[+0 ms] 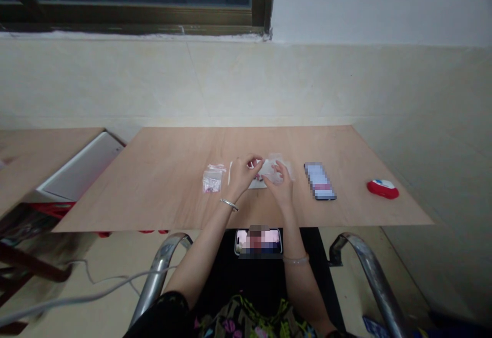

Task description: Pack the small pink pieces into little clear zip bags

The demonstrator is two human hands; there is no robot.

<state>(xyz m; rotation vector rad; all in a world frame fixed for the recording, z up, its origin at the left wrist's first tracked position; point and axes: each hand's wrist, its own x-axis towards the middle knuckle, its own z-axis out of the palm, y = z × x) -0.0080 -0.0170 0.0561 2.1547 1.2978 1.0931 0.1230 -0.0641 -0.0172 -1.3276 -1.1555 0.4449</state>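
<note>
Both my hands rest at the middle of a plain wooden table [161, 184]. My left hand [241, 174] is closed in a pinch on a small red and white item that is too small to name. My right hand [281, 184] has its fingers pressed on a clear plastic bag [273, 166] lying on the table. The two hands nearly touch over a white paper or card [257, 183]. Left of them lies another small clear bag [212, 178] with pinkish bits inside, beside a thin white strip [229, 172].
A phone [320, 180] lies right of my hands, and a red and white object [382, 188] sits near the table's right edge. Another phone [258, 241] rests on my lap. A white panel [82, 166] leans at the left; chrome chair arms [361, 261] flank me.
</note>
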